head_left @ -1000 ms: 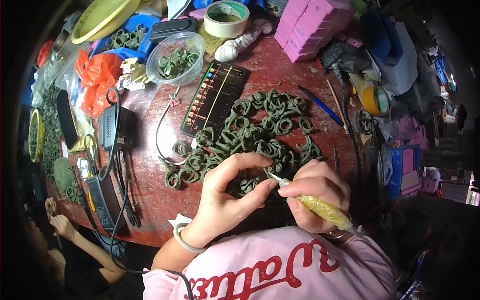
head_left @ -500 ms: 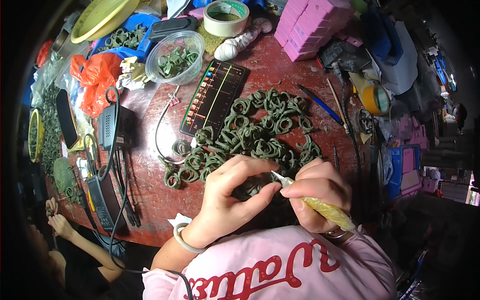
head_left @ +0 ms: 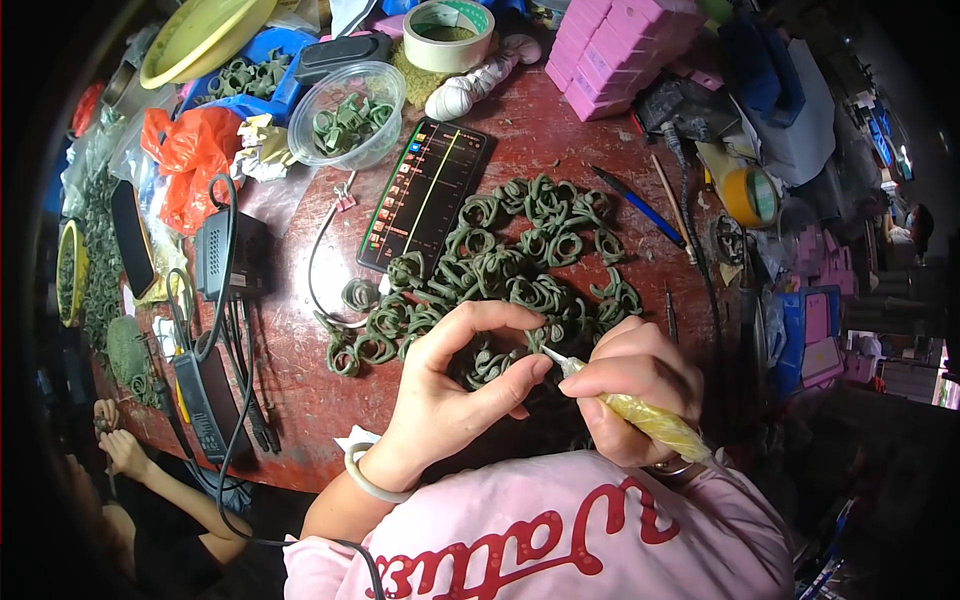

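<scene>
My left hand pinches a green wax ring between thumb and fingers, just above the red table's near edge. My right hand grips a pointed carving tool wrapped in yellowish tape, its tip touching the ring. A big heap of green wax rings lies right behind both hands. A pale bangle sits on my left wrist.
A phone with a lit screen lies behind the heap. A clear bowl of rings, a tape roll, pink boxes, an orange bag, chargers and cables ring the table. Another person's hands work at lower left.
My left hand has curled its fingers further over the ring and the tool tip has shifted slightly against it. The heap stays as it was.
</scene>
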A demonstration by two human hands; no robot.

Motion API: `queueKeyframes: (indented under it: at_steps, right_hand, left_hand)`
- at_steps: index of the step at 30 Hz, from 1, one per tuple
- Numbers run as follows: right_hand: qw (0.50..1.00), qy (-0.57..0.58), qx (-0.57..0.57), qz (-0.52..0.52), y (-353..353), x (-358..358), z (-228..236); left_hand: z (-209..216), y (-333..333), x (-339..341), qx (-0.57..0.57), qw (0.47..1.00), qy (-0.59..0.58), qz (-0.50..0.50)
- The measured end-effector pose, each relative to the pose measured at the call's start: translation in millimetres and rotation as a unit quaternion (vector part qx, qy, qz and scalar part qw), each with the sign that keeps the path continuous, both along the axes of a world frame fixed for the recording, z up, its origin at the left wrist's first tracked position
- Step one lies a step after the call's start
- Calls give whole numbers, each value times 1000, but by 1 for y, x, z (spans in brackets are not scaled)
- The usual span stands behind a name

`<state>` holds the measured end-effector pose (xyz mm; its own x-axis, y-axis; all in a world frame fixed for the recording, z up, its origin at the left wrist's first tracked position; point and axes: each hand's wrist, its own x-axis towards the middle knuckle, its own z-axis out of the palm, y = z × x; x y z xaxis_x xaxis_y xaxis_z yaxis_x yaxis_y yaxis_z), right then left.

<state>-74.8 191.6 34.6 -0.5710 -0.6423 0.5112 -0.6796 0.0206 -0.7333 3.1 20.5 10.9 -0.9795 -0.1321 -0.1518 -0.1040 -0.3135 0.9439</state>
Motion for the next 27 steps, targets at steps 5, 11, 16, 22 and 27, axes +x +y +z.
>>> queueKeyframes:
  at_steps: [5, 11, 16, 22, 27]
  right_hand:
    - [1000, 1, 3, 3, -1, 0, -2]
    - [999, 33, 10, -25, -3, 1, -1]
    - [1000, 10, 13, -2, 1, 1, -1]
    - [1000, 8, 13, 2, 0, 1, -3]
    - [999, 14, 28, 9, 0, 0, -2]
  left_hand:
    - [0, 1, 1, -69, 997, 11, 13]
    - [-6, 2, 1, -169, 983, 61, 24]
    - [-7, 1, -1, -151, 986, 62, 30]
    - [-6, 2, 1, -177, 982, 58, 34]
    - [-8, -1, -4, -264, 952, 153, 32]
